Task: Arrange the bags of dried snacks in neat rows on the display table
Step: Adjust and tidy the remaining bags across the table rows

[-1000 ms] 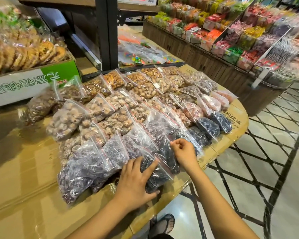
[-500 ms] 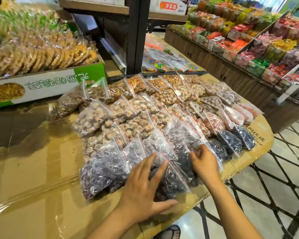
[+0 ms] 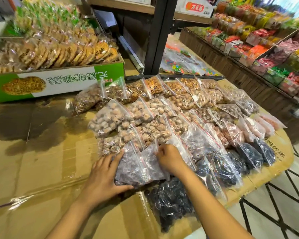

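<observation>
Several clear zip bags of dried snacks lie in rows on the cardboard-covered display table [image 3: 33, 169]: orange-brown ones at the back, pale round ones [image 3: 110, 118] in the middle, dark ones [image 3: 248, 155] at the front right. My left hand [image 3: 104, 176] grips the left side and bottom of a bag of purplish dried fruit [image 3: 136, 168] at the front left of the rows. My right hand [image 3: 170, 158] pinches the top right of that same bag. Another dark bag [image 3: 171, 200] lies just below it, near the table's edge.
A green-and-white carton [image 3: 59, 81] full of wrapped round biscuits sits at the back left. A black shelf post [image 3: 160, 35] rises behind the rows. A wooden stand [image 3: 248, 80] of colourful packaged sweets runs along the right. Tiled floor [image 3: 283, 204] lies beyond the table's rounded edge.
Both hands have shifted left, from the dark bags to the purplish bag at the front left, which they now hold. The view has moved closer and leftward.
</observation>
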`<action>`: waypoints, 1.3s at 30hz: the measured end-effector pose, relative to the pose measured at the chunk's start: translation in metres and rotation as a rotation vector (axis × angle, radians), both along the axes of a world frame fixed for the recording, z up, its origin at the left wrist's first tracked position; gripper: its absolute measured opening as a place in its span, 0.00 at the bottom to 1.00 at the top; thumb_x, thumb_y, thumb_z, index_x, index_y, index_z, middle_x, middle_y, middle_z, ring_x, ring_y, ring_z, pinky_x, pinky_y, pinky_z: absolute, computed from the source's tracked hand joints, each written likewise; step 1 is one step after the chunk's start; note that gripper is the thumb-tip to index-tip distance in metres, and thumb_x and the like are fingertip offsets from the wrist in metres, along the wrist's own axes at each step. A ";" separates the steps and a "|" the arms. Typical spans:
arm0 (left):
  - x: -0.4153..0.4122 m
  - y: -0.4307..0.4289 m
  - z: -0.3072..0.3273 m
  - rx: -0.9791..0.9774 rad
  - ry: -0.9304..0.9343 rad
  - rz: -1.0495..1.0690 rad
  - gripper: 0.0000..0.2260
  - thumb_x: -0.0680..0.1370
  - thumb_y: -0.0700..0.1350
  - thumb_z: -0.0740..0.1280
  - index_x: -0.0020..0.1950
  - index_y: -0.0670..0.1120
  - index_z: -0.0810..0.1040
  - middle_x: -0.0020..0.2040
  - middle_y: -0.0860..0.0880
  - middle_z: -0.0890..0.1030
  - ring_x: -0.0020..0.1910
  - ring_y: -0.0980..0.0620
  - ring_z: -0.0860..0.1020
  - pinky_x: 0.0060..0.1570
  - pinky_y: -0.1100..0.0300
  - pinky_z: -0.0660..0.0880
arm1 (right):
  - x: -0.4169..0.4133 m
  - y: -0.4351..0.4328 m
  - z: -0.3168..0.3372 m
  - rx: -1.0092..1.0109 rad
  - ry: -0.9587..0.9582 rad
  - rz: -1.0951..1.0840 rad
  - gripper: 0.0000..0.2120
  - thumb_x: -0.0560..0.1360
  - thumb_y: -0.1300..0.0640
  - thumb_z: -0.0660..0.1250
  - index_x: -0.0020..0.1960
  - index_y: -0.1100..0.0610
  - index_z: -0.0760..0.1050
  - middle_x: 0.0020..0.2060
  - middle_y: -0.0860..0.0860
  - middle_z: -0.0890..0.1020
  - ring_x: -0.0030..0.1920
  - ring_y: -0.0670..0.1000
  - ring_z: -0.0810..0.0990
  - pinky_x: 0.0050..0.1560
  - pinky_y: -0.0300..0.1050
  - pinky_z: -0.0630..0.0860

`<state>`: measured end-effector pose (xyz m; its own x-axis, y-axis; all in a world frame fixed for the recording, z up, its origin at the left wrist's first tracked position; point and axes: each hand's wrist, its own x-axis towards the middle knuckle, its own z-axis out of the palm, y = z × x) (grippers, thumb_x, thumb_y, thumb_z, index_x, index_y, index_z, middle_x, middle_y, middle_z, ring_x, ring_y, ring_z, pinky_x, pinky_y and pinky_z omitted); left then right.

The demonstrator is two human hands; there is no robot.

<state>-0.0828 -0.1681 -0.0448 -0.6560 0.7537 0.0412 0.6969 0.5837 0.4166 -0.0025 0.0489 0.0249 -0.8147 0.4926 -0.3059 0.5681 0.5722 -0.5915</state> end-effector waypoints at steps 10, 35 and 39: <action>0.021 0.005 -0.002 0.136 -0.244 -0.019 0.43 0.62 0.79 0.55 0.68 0.73 0.33 0.74 0.53 0.56 0.72 0.52 0.55 0.72 0.47 0.58 | -0.001 0.030 0.018 -0.270 0.047 0.066 0.18 0.76 0.66 0.64 0.30 0.55 0.66 0.21 0.42 0.68 0.23 0.41 0.65 0.28 0.36 0.65; -0.099 0.085 0.002 -0.119 -0.105 0.154 0.38 0.69 0.73 0.51 0.65 0.46 0.68 0.51 0.49 0.80 0.47 0.51 0.77 0.48 0.57 0.76 | -0.077 0.083 -0.009 -0.051 0.163 -0.386 0.09 0.75 0.54 0.68 0.43 0.59 0.71 0.30 0.52 0.76 0.20 0.43 0.74 0.20 0.34 0.68; -0.113 0.089 0.002 -0.168 -0.198 0.142 0.41 0.64 0.78 0.51 0.62 0.48 0.67 0.43 0.52 0.78 0.39 0.54 0.77 0.38 0.58 0.75 | -0.075 0.082 -0.016 0.002 0.133 -0.367 0.12 0.76 0.49 0.66 0.44 0.57 0.70 0.32 0.53 0.76 0.29 0.50 0.74 0.28 0.40 0.67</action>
